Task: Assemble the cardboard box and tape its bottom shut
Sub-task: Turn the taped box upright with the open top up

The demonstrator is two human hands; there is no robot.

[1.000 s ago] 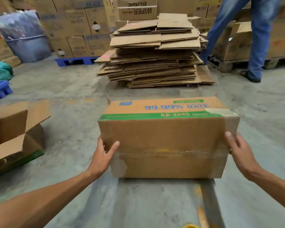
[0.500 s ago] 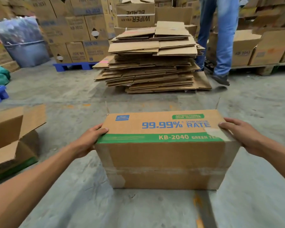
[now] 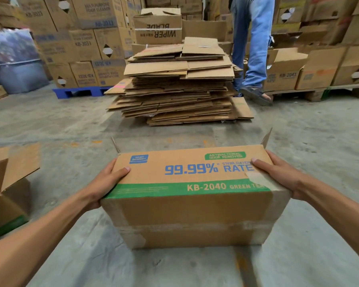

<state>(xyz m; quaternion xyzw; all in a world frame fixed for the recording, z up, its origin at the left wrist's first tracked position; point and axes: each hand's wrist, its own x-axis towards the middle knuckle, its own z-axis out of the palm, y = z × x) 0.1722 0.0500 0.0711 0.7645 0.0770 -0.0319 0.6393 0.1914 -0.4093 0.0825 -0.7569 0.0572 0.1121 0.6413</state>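
Observation:
A brown cardboard box (image 3: pixel 191 204) printed "99.99% RATE" and "KB-2040" with a green band lies tipped on the concrete floor in front of me. Its taped bottom faces me, with a clear tape strip running across the seam. My left hand (image 3: pixel 106 183) grips the box's left end, thumb on the printed side. My right hand (image 3: pixel 278 175) grips the right end the same way. Two open flaps stick up at the far edge of the box.
A tall pile of flattened cardboard (image 3: pixel 178 83) lies ahead. A person in blue jeans (image 3: pixel 255 48) walks at the back right beside boxes on a wooden pallet (image 3: pixel 311 94). An open box (image 3: pixel 6 183) sits at my left. Stacked cartons stand on a blue pallet (image 3: pixel 79 92).
Both hands slid from the box's lower sides up to its printed top ends, and the box tipped further, showing more of the printed face. The person in jeans stepped left.

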